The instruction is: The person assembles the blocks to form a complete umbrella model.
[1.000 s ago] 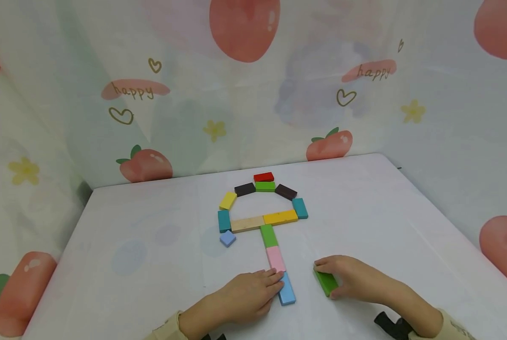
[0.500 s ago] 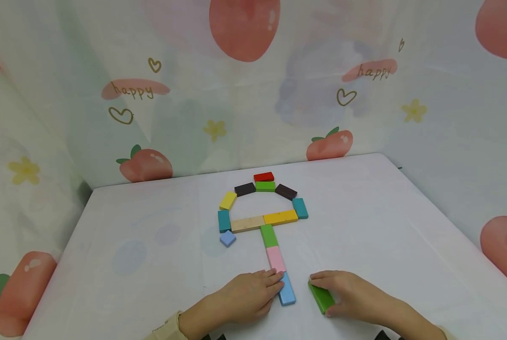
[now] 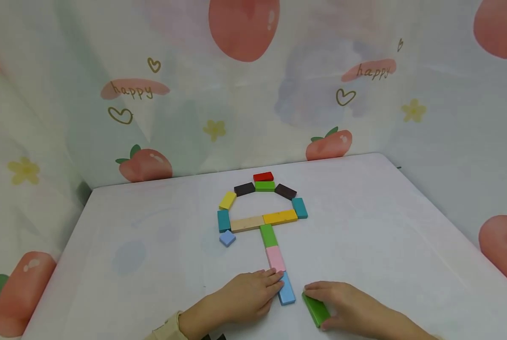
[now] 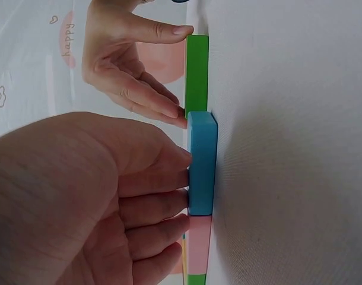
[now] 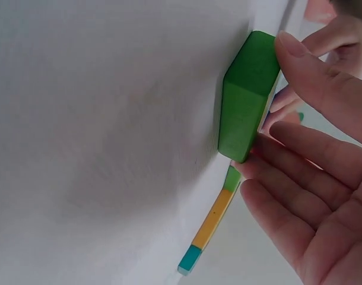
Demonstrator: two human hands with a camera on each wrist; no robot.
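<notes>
My left hand (image 3: 245,297) lies over the near end of a column of flat wooden blocks. Its extended fingertips touch the light blue block (image 3: 287,292), right by its seam with the pink block (image 3: 275,259). To the right, my right hand (image 3: 351,307) pinches a loose green block (image 3: 316,311) lengthwise, thumb at the near end and fingers at the far end. The right wrist view shows that green block (image 5: 246,98) low over the white surface. Seen from the left wrist, it stands beyond the end of the blue block (image 4: 203,166).
Past the pink block come another green block (image 3: 268,235), then a natural wood block (image 3: 247,224) and an orange-yellow block (image 3: 280,217) forming a crossbar. An arch of coloured blocks tops it, with a red block (image 3: 263,176) behind. A small blue block (image 3: 227,238) sits left. Patterned cloth (image 3: 236,104) hangs behind.
My right hand has brought the green block nearer to me and leftward, closer to the blue block's near end. The left hand and the other blocks have stayed put.
</notes>
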